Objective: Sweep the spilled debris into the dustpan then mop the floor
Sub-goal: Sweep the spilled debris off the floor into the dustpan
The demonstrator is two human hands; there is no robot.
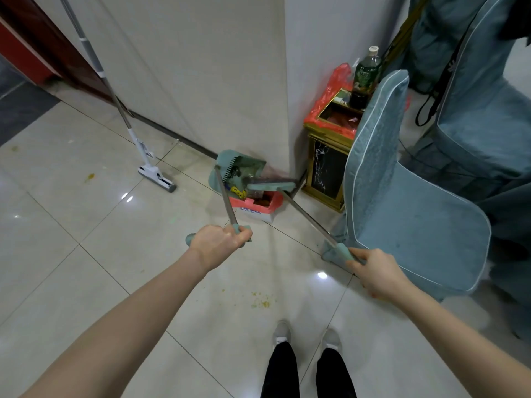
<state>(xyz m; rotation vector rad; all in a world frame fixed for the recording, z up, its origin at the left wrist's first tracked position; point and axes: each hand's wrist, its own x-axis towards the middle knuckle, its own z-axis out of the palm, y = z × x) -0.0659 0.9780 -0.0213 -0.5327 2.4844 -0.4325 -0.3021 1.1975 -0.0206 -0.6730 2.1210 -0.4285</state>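
Note:
My left hand grips the teal handle of a long-handled green dustpan, which is tilted over a small bin with a red liner; yellow scraps show at the pan's mouth. My right hand holds the teal grip of a broom whose green head rests at the dustpan's mouth above the bin. Yellow crumbs lie on the tiled floor in front of my feet. A yellow spot marks the floor at the left. A white sponge mop leans against the wall.
A gold and black bin with a red liner stands in the corner, a dark bottle on it. Chairs in blue covers crowd the right side. The wall corner is straight ahead. A dark red door frame is far left.

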